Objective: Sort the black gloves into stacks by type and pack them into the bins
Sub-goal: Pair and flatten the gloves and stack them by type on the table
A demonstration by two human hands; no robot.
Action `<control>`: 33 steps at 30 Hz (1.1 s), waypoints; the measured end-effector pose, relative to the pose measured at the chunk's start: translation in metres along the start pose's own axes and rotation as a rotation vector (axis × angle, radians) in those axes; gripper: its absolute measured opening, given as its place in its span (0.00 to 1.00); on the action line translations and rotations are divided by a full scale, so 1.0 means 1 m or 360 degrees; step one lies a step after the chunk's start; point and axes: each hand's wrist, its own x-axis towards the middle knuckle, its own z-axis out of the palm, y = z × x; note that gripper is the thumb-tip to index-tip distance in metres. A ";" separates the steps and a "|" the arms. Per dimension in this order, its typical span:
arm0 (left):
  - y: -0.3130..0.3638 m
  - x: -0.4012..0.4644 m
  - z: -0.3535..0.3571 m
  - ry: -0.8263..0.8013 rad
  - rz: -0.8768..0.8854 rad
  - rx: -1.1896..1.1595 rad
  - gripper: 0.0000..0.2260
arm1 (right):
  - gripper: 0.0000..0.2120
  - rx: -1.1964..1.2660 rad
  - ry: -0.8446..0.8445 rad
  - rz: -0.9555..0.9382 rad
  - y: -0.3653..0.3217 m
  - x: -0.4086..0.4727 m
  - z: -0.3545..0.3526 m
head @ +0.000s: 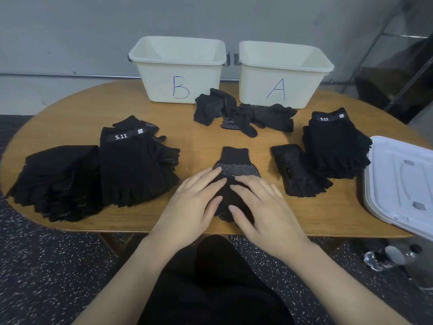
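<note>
Two hands, left hand (195,202), right hand (262,207), flat on dotted glove (235,167)

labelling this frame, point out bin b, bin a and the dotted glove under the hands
bin B (161,87): head view, front wall.
bin A (302,90): head view, front wall.
dotted glove (235,156): head view, cuff.

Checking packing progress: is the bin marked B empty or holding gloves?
Cannot tell fully: bin B shows only bare inner walls, but its floor is hidden.

A black knit glove with white grip dots (235,170) is lying flat near the table's front edge, cuff pointing toward two cream plastic bins (178,69) sitting at the back edge.
</note>
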 end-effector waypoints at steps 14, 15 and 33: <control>0.001 0.001 0.006 -0.0369 -0.0333 0.0295 0.35 | 0.34 -0.0362 -0.0316 0.0353 0.000 -0.015 0.028; 0.002 0.002 0.005 -0.0384 -0.0336 0.0281 0.36 | 0.34 -0.0364 -0.0325 0.0357 0.000 -0.015 0.028; 0.001 0.097 -0.037 -0.0939 -0.0474 -0.0142 0.15 | 0.36 -0.0246 -0.0221 0.0411 -0.004 -0.013 0.023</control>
